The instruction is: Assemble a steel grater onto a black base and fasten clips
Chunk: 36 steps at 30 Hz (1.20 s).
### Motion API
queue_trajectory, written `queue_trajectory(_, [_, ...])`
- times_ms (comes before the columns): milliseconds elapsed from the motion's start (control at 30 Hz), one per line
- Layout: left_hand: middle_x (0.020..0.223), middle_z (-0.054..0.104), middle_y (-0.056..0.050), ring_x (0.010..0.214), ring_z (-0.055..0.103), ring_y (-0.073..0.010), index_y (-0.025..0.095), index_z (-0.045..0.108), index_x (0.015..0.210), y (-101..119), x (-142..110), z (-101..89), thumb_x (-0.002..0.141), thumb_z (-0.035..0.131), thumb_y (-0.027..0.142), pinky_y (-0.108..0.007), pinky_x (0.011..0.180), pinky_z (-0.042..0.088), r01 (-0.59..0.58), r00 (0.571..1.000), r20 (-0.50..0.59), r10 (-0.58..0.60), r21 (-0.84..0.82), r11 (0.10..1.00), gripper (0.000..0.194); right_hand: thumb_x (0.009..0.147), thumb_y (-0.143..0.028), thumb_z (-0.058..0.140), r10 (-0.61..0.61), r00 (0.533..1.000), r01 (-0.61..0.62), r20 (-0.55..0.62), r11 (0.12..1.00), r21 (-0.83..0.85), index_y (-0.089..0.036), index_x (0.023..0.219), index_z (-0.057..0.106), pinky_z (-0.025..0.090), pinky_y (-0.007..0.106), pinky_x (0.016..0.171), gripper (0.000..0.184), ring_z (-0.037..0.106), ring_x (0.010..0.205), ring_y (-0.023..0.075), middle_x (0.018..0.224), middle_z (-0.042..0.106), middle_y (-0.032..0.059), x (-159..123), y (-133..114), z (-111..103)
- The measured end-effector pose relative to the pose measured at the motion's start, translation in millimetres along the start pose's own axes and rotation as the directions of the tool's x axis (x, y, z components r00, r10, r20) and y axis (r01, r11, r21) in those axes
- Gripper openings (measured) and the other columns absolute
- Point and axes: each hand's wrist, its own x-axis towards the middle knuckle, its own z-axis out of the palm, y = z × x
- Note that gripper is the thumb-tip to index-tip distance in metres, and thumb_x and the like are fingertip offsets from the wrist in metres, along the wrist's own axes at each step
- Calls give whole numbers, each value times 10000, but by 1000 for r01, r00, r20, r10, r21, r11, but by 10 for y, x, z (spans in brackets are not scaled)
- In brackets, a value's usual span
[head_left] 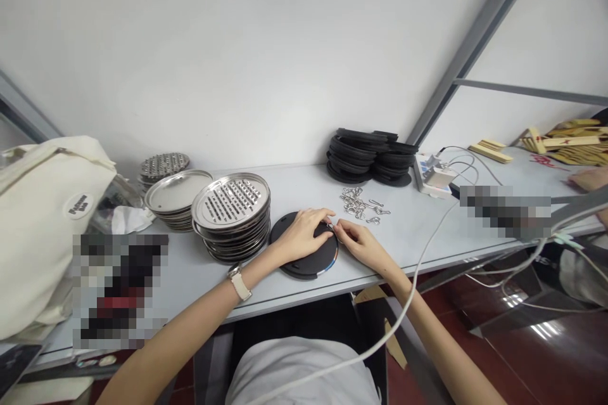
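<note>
Black and round, the disc (304,267) lies flat on the tabletop (294,186), near our edge. Our left hand (301,234) rests on it, its grip spread wide. Our right hand (363,248) has a narrow grip, pinching a small shiny bit (329,225) at the disc's two o'clock. That bit is tiny, so it could slip out if our fingers slide. The loose metal clips (356,207), at two o'clock from the disc, could scatter if we bump them. The white cord (403,310) crosses our right arm and could snag if we pull back.
</note>
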Motion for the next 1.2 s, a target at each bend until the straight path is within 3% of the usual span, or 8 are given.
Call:
queue_trajectory(667, [1163,653,-53,1087,590,-213,213,559,1143,-13,18,-1,864,583,208,-374,982,419,-39,999,-11,38,-54,998,281,958,-436,408,-1,1000,1,-3,999,37,-201,692,391,285,253,544,355,346,582,122,620,362,-39,-18,-8,-4])
queue_trajectory(1200, [1090,678,-52,1045,605,-205,197,571,1120,-6,32,-16,853,592,188,-351,948,451,-30,1000,0,30,-74,997,269,963,-439,401,2,1000,-2,2,1000,24,-198,711,420,286,253,540,349,349,576,120,620,376,-40,-11,15,-7])
